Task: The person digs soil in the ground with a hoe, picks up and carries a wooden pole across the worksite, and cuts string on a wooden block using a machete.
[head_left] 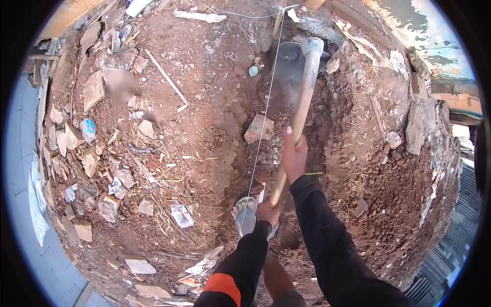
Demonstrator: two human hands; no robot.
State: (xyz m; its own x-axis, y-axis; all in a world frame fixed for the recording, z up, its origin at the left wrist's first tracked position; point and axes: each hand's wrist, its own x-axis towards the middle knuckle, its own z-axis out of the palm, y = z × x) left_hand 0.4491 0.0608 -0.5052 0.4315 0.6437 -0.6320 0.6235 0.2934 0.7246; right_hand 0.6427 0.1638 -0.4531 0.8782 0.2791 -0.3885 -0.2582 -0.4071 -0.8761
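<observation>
Both hands closed around a hoe (308,84) over a shallow earth trench (279,153).
The left grip (267,212) is wrapped around the lower end of the wooden handle, near a sandalled foot (246,214); the right grip (295,157) is clasped higher on the same handle, thumb lying along it; the hoe slants up and slightly right, its metal blade (287,71) at the far end of the trench, though whether it bites into the soil cannot be told; a thin white string (268,97) runs left of the handle, crossing over a pale rock (259,128); rubble (108,206) and litter lie scattered on the ground to the left.
</observation>
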